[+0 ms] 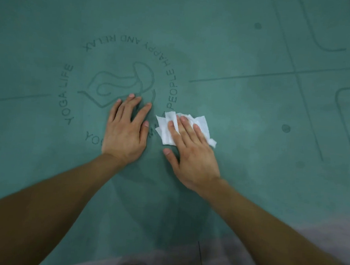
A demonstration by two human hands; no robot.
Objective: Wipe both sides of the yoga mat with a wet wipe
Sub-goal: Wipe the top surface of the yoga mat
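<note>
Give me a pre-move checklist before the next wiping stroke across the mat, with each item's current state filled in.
1. Wet wipe under the right hand, fingers flat on it: ok.
2. Left hand flat on the yoga mat, bracing it beside the wipe: ok.
3. Wipe spread out for full contact: not ok, it is crumpled and bunched under the fingers.
4. Mat lying flat around the hands, no folds in view: ok.
5. Printed logo area already wiped: cannot tell; some darker patches show, but coverage is unclear.
6. Underside of the mat wiped: cannot tell, only the printed side shows.
</note>
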